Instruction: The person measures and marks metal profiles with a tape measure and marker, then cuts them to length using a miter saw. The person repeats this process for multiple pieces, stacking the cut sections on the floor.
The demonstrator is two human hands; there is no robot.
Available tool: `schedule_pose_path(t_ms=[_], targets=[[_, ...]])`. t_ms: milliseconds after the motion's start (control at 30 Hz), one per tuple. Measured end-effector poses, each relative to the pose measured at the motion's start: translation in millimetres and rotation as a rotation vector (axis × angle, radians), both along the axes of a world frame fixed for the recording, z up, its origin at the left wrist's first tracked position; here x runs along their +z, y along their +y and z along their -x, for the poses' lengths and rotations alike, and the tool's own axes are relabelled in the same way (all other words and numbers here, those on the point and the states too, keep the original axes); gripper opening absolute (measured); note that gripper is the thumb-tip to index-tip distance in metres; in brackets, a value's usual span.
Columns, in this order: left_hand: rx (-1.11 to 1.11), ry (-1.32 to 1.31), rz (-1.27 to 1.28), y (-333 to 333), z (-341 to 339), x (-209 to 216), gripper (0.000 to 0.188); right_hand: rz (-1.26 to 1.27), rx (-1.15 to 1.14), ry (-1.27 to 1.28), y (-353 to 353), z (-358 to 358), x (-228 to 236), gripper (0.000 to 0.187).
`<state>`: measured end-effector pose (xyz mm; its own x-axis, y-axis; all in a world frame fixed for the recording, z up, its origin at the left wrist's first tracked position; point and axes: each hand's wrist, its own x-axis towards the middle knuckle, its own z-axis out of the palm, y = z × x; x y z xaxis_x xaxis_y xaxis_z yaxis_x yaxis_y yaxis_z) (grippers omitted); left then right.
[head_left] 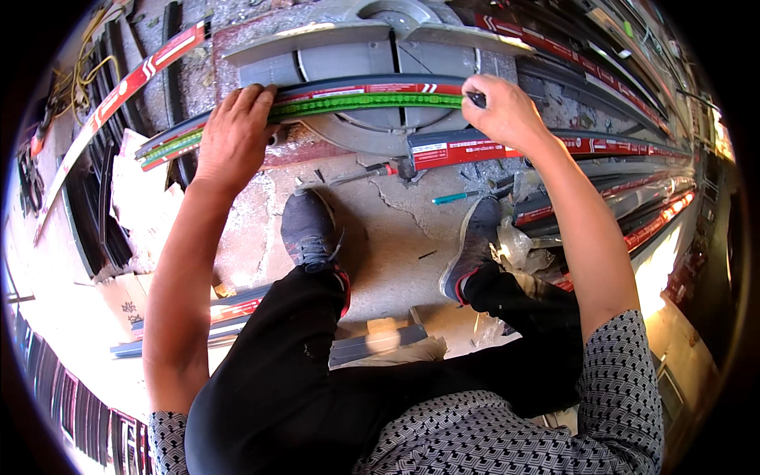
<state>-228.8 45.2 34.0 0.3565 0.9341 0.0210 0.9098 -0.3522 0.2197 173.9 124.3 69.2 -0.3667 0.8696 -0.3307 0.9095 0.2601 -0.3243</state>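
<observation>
Left fingers: the left hand (235,131) lies flat, fingers together and spread over the top edge of the long profile strip (348,101), pressing it down rather than gripping round it.
Right fingers: the right hand (507,111) is curled shut on a small dark tool (476,99), whose tip meets the strip's right end.
Strip: a dark rail with a green toothed band and red film, lying across the grey saw table (372,55), its left end hanging out past the left hand.
Slip risk: I judge that the flat left palm alone could let the strip slide or twist if the right hand pushes hard.
Cut risk: the table's blade slot (393,49) sits just behind both hands; a lurch forward would bring fingers near it.
Footing: shoes (310,229) rest among a screwdriver (360,175) and a teal pen (455,197) on the cracked floor (396,253); either could roll underfoot.
Hidden: the tool's kind and tip are covered by the fingers; the left thumb is out of sight.
Cut off: the stacked profiles (633,198) at right run out of view, blurred by glare.
</observation>
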Motion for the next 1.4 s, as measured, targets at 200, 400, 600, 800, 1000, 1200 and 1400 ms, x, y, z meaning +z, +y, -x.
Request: schedule_pose_path(t_ms=[200,400,600,800,1000,1200,1400], targets=[[0.010,0.035,0.018,-1.1,-0.4,-1.5,0.058,0.021,-0.033,-0.004,2.5,1.0,-2.1,0.031],[0.010,0.045,0.024,-0.4,-2.6,-1.0,0.057,0.024,-0.033,0.000,4.0,-1.6,-3.5,0.030],[0.013,0.065,0.037,-0.1,-4.3,0.9,0.056,-0.010,-0.069,-0.058,2.3,-4.1,-5.5,0.034],[-0.016,0.060,-0.044,0.0,-5.1,-0.3,0.053,-0.040,-0.073,-0.091,1.7,0.1,-1.8,0.040],[0.014,0.077,0.024,-0.1,-6.8,2.0,0.051,-0.020,-0.144,-0.164,1.1,2.2,1.7,0.046],[-0.009,0.085,-0.036,-1.2,-7.0,-0.1,0.054,-0.059,-0.120,-0.133,-1.2,-4.7,-7.0,0.044],[0.016,0.094,0.030,-1.4,-5.0,-0.5,0.057,-0.032,-0.118,-0.130,6.6,-8.0,-11.3,0.044]])
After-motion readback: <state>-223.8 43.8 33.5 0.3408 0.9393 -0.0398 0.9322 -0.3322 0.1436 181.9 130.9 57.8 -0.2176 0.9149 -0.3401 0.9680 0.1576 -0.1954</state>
